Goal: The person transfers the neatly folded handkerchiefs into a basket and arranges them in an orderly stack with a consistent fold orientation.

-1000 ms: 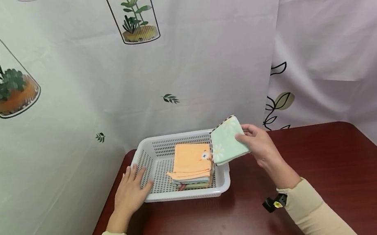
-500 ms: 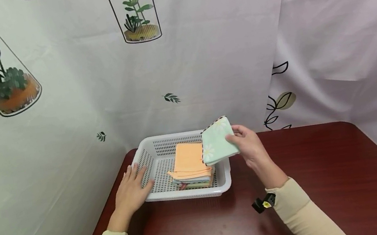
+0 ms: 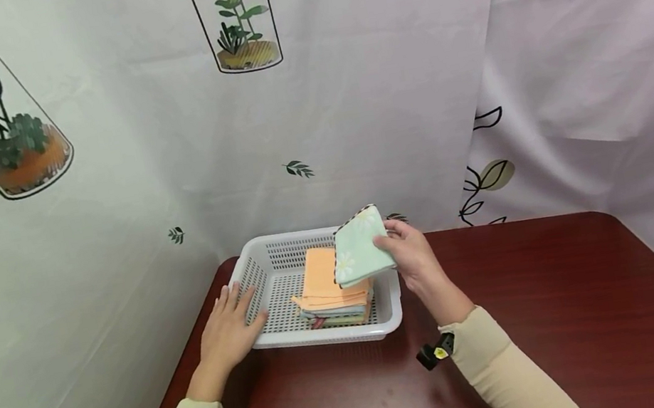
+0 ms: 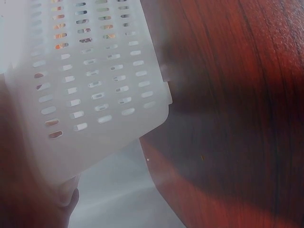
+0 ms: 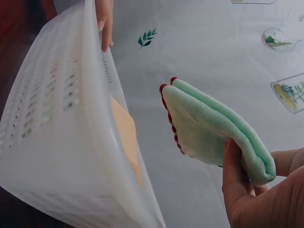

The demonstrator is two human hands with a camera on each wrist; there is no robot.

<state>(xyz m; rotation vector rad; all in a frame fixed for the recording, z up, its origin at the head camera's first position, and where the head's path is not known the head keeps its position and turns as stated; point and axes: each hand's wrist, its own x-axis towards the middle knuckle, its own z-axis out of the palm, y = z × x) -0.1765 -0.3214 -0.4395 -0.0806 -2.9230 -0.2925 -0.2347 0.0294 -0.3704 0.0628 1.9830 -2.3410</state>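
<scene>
My right hand (image 3: 416,254) pinches a folded mint-green towel (image 3: 362,247) by its right edge, thumb on top. White daisies and a dark stitched border mark the towel; in the right wrist view the towel (image 5: 213,126) shows its thick folds and red edging. It hangs above the right part of a white plastic basket (image 3: 316,335). Inside the basket lies a stack of folded towels with an orange towel (image 3: 322,280) on top, partly covered by the green one. My left hand (image 3: 228,332) rests on the basket's left rim with fingers spread and straight.
The basket stands on a dark red wooden table (image 3: 553,310) near its back edge. A pale curtain (image 3: 348,99) printed with plants hangs behind and along the left side. In the left wrist view the basket's slotted wall (image 4: 95,99) fills much of the frame.
My right hand has carried the green towel leftward, from beside the basket's right rim to over the orange towel. The left hand and the basket have stayed in place.
</scene>
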